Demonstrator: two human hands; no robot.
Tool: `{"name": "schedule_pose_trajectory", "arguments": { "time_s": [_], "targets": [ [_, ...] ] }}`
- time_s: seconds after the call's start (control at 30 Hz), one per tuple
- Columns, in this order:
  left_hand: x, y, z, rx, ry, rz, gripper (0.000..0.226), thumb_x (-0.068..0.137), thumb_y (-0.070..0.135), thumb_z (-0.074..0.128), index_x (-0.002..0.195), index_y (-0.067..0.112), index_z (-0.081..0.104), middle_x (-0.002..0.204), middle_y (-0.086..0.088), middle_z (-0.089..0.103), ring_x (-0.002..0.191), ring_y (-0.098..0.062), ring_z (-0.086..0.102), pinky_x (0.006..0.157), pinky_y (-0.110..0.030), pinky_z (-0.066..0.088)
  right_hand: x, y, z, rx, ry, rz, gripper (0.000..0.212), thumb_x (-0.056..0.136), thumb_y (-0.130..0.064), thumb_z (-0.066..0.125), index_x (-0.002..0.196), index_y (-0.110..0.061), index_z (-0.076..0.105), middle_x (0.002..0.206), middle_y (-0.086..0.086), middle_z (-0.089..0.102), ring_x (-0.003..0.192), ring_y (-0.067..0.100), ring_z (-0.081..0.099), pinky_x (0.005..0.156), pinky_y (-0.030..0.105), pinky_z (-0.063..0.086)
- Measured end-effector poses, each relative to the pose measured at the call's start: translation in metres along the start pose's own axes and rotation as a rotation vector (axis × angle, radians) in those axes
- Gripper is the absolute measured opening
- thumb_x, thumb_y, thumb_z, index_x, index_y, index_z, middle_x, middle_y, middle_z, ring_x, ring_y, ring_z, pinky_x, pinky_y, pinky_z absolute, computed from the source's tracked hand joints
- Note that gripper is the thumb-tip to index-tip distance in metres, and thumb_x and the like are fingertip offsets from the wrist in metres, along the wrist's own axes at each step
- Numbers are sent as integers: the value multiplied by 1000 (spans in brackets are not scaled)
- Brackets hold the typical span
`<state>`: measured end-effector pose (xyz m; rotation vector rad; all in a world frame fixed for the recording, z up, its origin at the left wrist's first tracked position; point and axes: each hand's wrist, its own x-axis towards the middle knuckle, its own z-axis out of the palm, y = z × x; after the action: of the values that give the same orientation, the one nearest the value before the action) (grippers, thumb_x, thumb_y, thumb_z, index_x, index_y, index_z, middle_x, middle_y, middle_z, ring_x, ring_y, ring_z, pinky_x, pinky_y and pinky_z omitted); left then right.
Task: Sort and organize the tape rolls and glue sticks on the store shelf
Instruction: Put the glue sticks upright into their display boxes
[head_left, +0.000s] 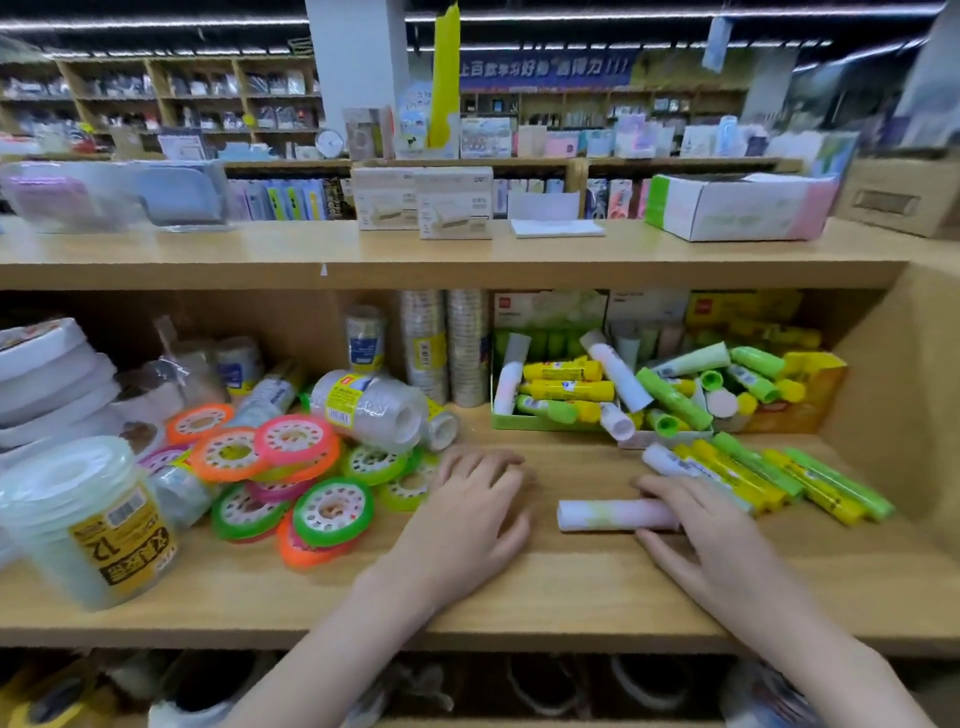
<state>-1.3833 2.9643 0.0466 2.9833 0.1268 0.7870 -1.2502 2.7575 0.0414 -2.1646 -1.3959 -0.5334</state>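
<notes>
On the shelf (519, 587) | left hand (470, 512) flat, relaxed (palm down) | right hand (711, 535) grasping pale glue stick (613, 514)

The shelf (571, 597) looks like light wood, smooth and matt, with a fine grain. The tape rolls (296, 467) at about 9 o'clock are bright plastic rings in pink, orange and green, and they shine a little. Behind them, the wrapped tape packs (374, 405) sit in clear, glossy plastic film with yellow paper labels. The tub (88, 525) at 8 o'clock is cloudy, see-through plastic. The glue sticks (779, 478) at 3 o'clock are smooth plastic tubes, yellow and green. The boxes (800, 400) holding more of them look like printed cardboard.
</notes>
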Motion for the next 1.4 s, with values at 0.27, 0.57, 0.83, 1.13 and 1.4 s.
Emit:
{"name": "schedule_pose_trajectory", "arguments": {
  "time_s": [0.27, 0.57, 0.83, 1.13, 1.4],
  "targets": [
    [10, 5, -2, -149, -105, 51, 61, 86, 53, 20, 129, 19, 47, 128, 2, 49, 119, -18, 42, 100, -35, 35, -1, -4, -5, -85, 72, 100, 29, 70, -13, 79, 95, -15, 63, 88, -2, 63, 84, 13, 55, 74, 24, 42],
    [53, 41, 22, 3, 19, 350, 60, 85, 54, 46, 135, 21, 40, 137, -3, 42, 128, -22, 33, 107, -38, 20, -8, 51, -54, -117, 184, 443, 25, 88, -30, 56, 104, -11, 62, 105, 8, 60, 100, 26, 50, 87, 27, 34],
    [101, 79, 41, 30, 43, 508, 52, 90, 47, 42, 129, 16, 53, 140, -9, 46, 134, -23, 33, 114, -45, 15, -5, 88, -44, 202, -207, 386, 61, 86, -47, 51, 138, -20, 35, 143, -3, 33, 135, 11, 29, 102, 14, 20],
    [122, 87, 46, 20, -100, 598, 52, 92, 45, 35, 122, 14, 61, 127, -4, 60, 131, -17, 43, 114, -48, 12, -5, 104, -51, 226, -249, 220, 71, 62, -84, 37, 124, -50, 30, 135, -30, 26, 125, -17, 23, 97, -2, 13],
    [108, 87, 44, -16, 34, 519, 26, 79, 31, 47, 81, 11, 65, 83, -2, 62, 94, -20, 60, 114, -41, 19, -12, 91, -52, 356, -198, 255, 49, 77, -74, 32, 115, -46, 46, 137, -27, 32, 127, -15, 27, 97, 0, 19]
  ]
}}
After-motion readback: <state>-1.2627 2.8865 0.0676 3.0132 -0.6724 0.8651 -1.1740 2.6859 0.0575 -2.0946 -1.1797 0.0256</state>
